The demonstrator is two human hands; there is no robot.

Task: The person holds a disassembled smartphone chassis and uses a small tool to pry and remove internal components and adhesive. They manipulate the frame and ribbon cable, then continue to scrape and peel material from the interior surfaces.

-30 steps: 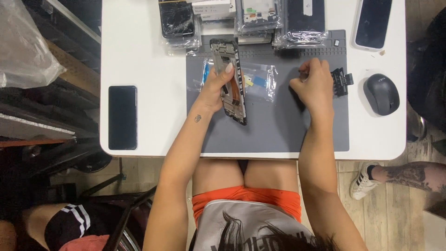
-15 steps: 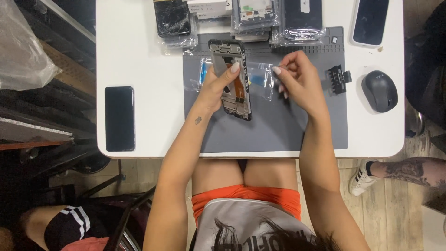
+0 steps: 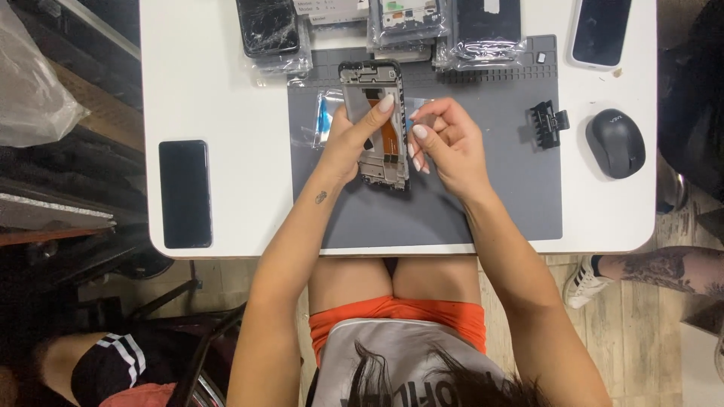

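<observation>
The fingers [image 3: 377, 111] of the left hand [image 3: 354, 139] lie flat and spread across an opened phone frame [image 3: 377, 128], pinning it down rather than closing round it, while the fingers [image 3: 419, 133] of the right hand [image 3: 446, 143] are pinched together just beside the frame's right edge, at about its middle; whether they grip anything small there cannot be told. All of this sits on a white worktop [image 3: 219, 90], whose middle is covered by a grey mat [image 3: 490, 196], and the frame lies lengthwise on the mat's upper left part, its top end towards the far edge. Along that far edge is a row of bagged phone parts [image 3: 445, 30], with a cracked phone [image 3: 265, 26] at its left end and a dark phone [image 3: 601, 30] at the far right corner. Another dark phone [image 3: 185, 193] lies face up near the worktop's left edge, well apart from the mat. A grey mouse [image 3: 615, 142] rests right of the mat. A black clip [image 3: 549, 123] sits on the mat's right part. A clear bag [image 3: 326, 120] peeks out beside the left hand.
</observation>
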